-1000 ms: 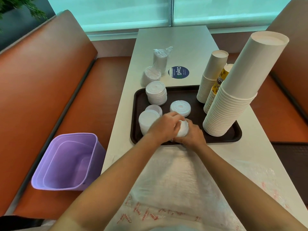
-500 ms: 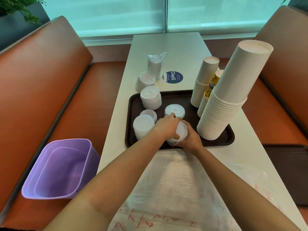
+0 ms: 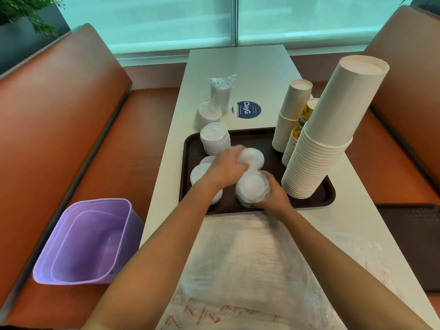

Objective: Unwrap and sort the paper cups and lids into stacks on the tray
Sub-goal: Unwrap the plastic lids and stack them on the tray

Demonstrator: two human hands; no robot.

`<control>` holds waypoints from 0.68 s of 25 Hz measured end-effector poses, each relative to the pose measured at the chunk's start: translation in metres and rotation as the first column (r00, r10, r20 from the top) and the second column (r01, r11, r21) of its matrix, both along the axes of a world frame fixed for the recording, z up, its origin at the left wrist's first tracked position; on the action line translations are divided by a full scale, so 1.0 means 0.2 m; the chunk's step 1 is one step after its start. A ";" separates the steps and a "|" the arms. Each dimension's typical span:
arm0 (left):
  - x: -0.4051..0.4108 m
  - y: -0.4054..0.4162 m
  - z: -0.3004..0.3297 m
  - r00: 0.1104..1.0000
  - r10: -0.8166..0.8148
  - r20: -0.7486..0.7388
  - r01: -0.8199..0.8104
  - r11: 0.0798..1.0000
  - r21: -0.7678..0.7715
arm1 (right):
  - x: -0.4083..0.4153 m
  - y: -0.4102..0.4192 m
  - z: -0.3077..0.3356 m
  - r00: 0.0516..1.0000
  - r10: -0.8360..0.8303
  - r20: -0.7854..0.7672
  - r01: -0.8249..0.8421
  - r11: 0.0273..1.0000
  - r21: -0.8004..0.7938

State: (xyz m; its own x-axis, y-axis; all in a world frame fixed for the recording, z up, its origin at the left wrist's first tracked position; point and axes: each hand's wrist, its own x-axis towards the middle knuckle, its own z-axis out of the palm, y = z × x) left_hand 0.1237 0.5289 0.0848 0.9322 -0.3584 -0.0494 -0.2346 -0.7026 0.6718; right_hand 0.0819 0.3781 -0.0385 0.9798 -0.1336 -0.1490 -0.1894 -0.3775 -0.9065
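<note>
My right hand (image 3: 273, 198) gripped a wrapped lid stack (image 3: 252, 189) at the dark tray's (image 3: 329, 198) six-o'clock edge; my left hand (image 3: 228, 166) pinched white lids (image 3: 253, 158) just beyond. Cup stacks (image 3: 316, 158) rose at three o'clock. The white counter (image 3: 257, 65) ran between orange benches (image 3: 59, 115) towards a window.

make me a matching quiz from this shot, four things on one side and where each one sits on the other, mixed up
Things:
1. purple bin
2. tallest cup stack
3. wrapped lids
4. round blue sticker

Places:
a. right side of the brown tray
b. flat on the table beyond the tray
c. orange bench seat, left of the table
d. on the table, left of the sticker

Pairs: 1-c, 2-a, 3-d, 4-b
</note>
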 end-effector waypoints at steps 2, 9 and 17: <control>0.02 0.11 0.03 0.972 0.161 0.173 -0.149 0.986 -0.076 | 0.00 0.00 -0.02 1.000 0.000 0.005 0.000 1.000 -0.030; 0.01 0.36 -0.15 0.912 0.167 0.375 -0.182 0.983 0.004 | 0.01 0.01 -0.03 1.000 0.007 0.001 -0.007 0.998 -0.059; -0.08 0.42 -0.29 0.971 0.007 0.238 -0.049 0.984 0.172 | 0.01 0.00 -0.04 1.000 0.010 0.004 -0.010 0.996 -0.086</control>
